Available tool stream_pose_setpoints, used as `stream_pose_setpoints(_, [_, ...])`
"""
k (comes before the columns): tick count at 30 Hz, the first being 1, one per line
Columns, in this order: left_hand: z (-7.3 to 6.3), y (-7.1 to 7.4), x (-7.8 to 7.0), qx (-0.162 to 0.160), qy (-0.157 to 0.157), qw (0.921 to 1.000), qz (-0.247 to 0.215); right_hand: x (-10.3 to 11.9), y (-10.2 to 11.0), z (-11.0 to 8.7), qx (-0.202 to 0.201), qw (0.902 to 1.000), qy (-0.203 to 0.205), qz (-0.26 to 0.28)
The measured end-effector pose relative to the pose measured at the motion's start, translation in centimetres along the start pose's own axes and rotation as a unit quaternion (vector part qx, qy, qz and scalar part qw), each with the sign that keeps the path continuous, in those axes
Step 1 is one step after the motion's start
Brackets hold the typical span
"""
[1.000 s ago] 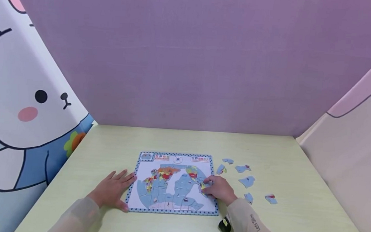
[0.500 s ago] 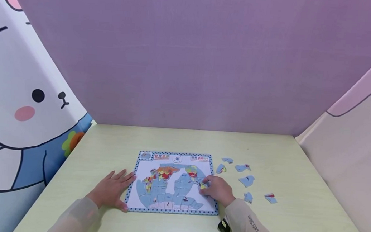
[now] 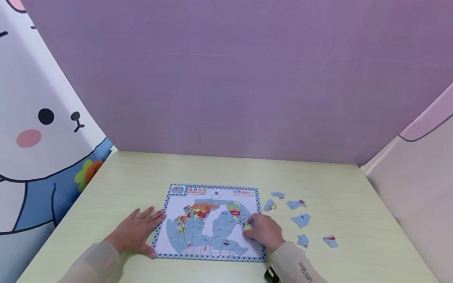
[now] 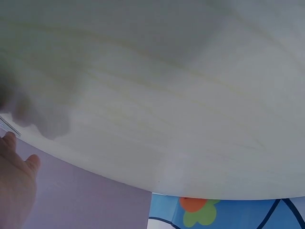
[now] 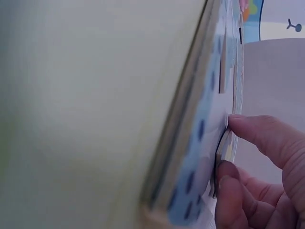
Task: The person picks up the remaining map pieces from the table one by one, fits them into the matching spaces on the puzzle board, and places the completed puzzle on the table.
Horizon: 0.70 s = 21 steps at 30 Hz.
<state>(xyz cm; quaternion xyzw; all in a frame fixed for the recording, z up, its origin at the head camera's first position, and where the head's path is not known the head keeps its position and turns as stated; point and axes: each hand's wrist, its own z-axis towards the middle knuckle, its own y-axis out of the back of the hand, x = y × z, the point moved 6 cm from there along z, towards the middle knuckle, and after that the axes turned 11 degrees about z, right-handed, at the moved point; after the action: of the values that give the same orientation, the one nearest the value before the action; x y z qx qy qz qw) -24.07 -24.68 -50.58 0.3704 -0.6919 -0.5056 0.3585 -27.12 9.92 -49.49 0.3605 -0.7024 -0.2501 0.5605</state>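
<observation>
A world map jigsaw board (image 3: 202,258) with a dotted blue border lies on the table, many of its pieces fitted. At its left edge rests my left hand (image 3: 137,229), fingers spread and straight, fingertips on the border; in the left wrist view only part of this hand (image 4: 16,181) shows. My right hand (image 3: 265,232) is over the right side of the map. Between thumb and fingers it pinches a yellow-and-blue puzzle piece (image 3: 247,226), partly hidden by the fingers. The right wrist view shows that piece (image 5: 228,145) close over the board's white surface.
Several loose puzzle pieces lie right of the board, among them a plain blue one (image 3: 301,220) and a red-topped one (image 3: 330,241). A small black block (image 3: 271,276) is by the right wrist. A purple panel (image 3: 243,72) stands behind the table (image 3: 129,174).
The right hand has shifted slightly left and its fingers have drawn closer over the piece on the map's right side. The left hand stays at the board's edge.
</observation>
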Motion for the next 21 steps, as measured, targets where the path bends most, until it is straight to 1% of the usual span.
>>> stream_pose_setpoints(3, [0.02, -0.01, -0.07, -0.003, 0.0, 1.0, -0.003, -0.09, 0.1, -0.09, -0.004, 0.9999, -0.005, -0.012])
stream_pose_setpoints(16, [0.24, -0.39, 0.02, -0.002, 0.005, 1.0, -0.004, -0.46, 0.26, 0.02, -0.015, 0.9994, -0.006, -0.03])
stream_pose_setpoints(21, [0.28, -0.58, 0.13, 0.004, 0.01, 0.9999, -0.001, -0.27, 0.21, 0.05, -0.015, 0.9994, 0.006, -0.032])
